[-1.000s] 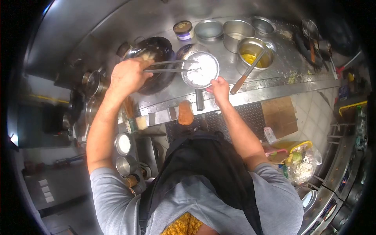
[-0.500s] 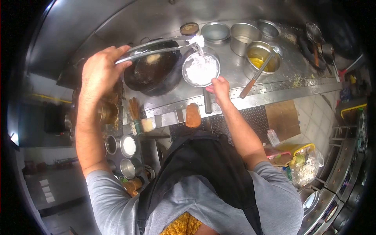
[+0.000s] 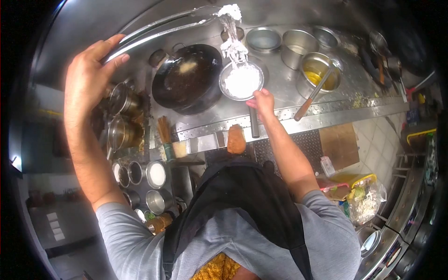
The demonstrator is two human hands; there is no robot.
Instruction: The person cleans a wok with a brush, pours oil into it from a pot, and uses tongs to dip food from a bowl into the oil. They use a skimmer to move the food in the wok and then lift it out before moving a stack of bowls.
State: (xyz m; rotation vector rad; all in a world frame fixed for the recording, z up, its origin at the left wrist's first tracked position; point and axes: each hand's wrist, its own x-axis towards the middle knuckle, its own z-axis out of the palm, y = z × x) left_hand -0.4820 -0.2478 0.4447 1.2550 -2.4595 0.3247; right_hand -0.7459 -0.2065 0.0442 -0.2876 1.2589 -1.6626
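My left hand is raised high and grips long metal tongs. The tips of the tongs pinch a strand of white noodles that hangs down into a metal strainer pan full of the same white noodles. My right hand rests on the near rim of that pan, just above its dark handle. A dark wok with a pale lump in dark liquid sits directly left of the pan on the steel counter.
Behind the pan stand several steel bowls and pots; one pot holds yellow liquid and a wooden-handled ladle. Small seasoning tins line the lower left. A plastic bag of food lies on the right. Utensils lie at far right.
My left hand has lifted the tongs from the pan up and to the left, pulling a strand of noodles high above it. My right hand stays on the pan's rim.
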